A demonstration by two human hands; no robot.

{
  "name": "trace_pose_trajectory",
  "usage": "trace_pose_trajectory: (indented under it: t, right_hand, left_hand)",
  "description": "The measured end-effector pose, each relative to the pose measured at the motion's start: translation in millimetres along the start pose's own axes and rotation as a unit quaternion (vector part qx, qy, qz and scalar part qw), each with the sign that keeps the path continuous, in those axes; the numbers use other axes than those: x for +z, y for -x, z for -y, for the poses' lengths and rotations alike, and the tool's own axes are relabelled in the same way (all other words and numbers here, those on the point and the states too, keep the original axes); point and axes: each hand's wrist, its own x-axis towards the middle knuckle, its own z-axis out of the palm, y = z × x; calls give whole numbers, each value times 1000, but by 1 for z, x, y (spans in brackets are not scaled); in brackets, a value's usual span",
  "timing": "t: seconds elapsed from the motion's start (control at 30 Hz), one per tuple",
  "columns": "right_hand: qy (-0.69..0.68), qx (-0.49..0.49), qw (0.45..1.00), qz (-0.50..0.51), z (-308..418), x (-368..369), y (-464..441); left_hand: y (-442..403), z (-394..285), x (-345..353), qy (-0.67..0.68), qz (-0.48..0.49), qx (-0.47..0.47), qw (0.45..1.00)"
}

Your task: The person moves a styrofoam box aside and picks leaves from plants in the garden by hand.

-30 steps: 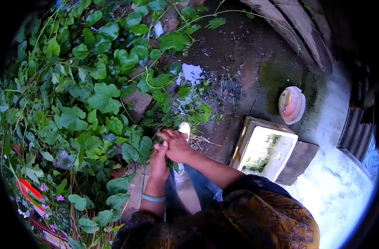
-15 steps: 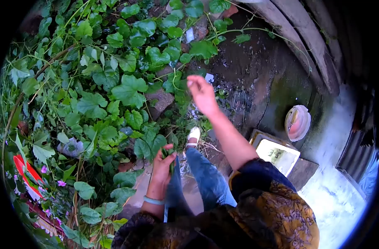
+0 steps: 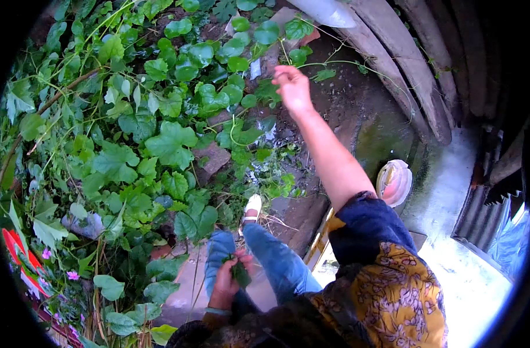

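Note:
My left hand point(image 3: 224, 283) is closed around a few green leaves point(image 3: 240, 275), low in front of my jeans point(image 3: 282, 264). A pale band circles that wrist. My right hand point(image 3: 294, 90) is stretched forward at the right edge of the leafy vines point(image 3: 171, 145). Its fingers are bent together, and what they hold, if anything, is too small to make out. A vine leaf point(image 3: 268, 91) lies just left of these fingers, and a thin stem point(image 3: 334, 62) runs beyond them.
Curved wooden beams point(image 3: 392, 52) lie at the upper right, below a pale pipe point(image 3: 328, 11). A pink-and-white basin point(image 3: 394, 183) sits on wet ground. A brick-like stone point(image 3: 211, 159) shows among leaves. Pink flowers point(image 3: 73, 275) and a red-and-white object point(image 3: 22, 255) are at left.
My right hand has reached farther forward and slightly right, its fingers now more bent. My left hand has dropped lower, with its leaves showing more plainly. The view has shifted.

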Motion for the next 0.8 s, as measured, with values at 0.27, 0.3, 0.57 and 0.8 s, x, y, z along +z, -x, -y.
trace_pose_trajectory:
  t: [0.27, 0.3, 0.57, 0.8]
  right_hand:
    - [135, -13, 985, -106, 6, -51, -119]
    - [168, -22, 978, -120, 5, -49, -132]
    - [360, 48, 910, -199, 32, -25, -169]
    - [388, -47, 898, -200, 24, -35, -169]
  left_hand:
    - [-35, 16, -7, -43, -6, 8, 999]
    - [-34, 12, 1, -50, -11, 9, 999]
    - [-47, -4, 35, -142, 12, 21, 990]
    - [-49, -4, 45, -164, 0, 60, 985]
